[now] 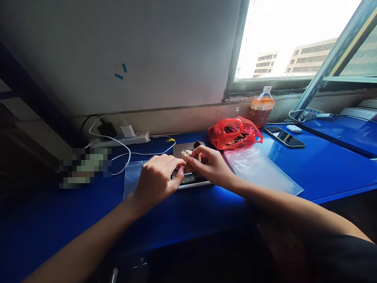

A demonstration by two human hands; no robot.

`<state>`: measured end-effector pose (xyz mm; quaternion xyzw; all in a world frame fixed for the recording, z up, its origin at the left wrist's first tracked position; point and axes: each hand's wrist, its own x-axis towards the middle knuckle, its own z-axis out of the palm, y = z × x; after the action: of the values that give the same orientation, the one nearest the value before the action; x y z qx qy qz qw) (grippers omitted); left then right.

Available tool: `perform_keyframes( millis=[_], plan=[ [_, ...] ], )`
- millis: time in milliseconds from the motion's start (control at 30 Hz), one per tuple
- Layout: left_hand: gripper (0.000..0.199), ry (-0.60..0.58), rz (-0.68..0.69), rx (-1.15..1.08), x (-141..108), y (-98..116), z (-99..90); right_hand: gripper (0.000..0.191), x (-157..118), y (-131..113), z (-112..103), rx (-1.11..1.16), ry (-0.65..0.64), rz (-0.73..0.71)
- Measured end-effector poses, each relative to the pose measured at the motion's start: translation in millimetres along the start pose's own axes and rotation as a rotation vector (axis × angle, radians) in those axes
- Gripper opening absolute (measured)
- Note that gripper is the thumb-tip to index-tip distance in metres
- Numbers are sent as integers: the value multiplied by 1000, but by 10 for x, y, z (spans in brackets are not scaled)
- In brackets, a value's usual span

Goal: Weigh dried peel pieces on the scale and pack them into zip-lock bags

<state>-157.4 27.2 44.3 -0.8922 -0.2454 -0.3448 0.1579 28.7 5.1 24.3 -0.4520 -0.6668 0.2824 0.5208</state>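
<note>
Above a small kitchen scale (191,179) with a lit display, my two hands meet around a pale brown, lumpy piece (186,155). My left hand (160,173) pinches at its near left side, fingers curled and closed. From the right, my right hand (209,163) grips the piece between thumb and fingers. A dark bit (198,144) shows just behind my right fingers. The scale's metal plate is partly covered by my hands. Exactly what the piece is cannot be made out.
A red plastic bag (225,135) with dark pieces stands behind right, near a drink bottle (262,108). Clear plastic bags (265,171) lie right of the scale. Farther right are a phone (284,136) and white case (293,128). A power strip (141,137) and cables lie back left.
</note>
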Motion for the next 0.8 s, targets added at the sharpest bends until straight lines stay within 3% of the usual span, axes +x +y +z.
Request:
perform_keyframes(
  millis=[433, 800],
  plan=[
    [16, -13, 43, 37, -9, -29, 4, 21, 18, 14, -8, -9, 4, 6],
    [16, -27, -12, 46, -2, 8, 4, 15, -16, -64, -13, -231, 48, -86]
  ],
)
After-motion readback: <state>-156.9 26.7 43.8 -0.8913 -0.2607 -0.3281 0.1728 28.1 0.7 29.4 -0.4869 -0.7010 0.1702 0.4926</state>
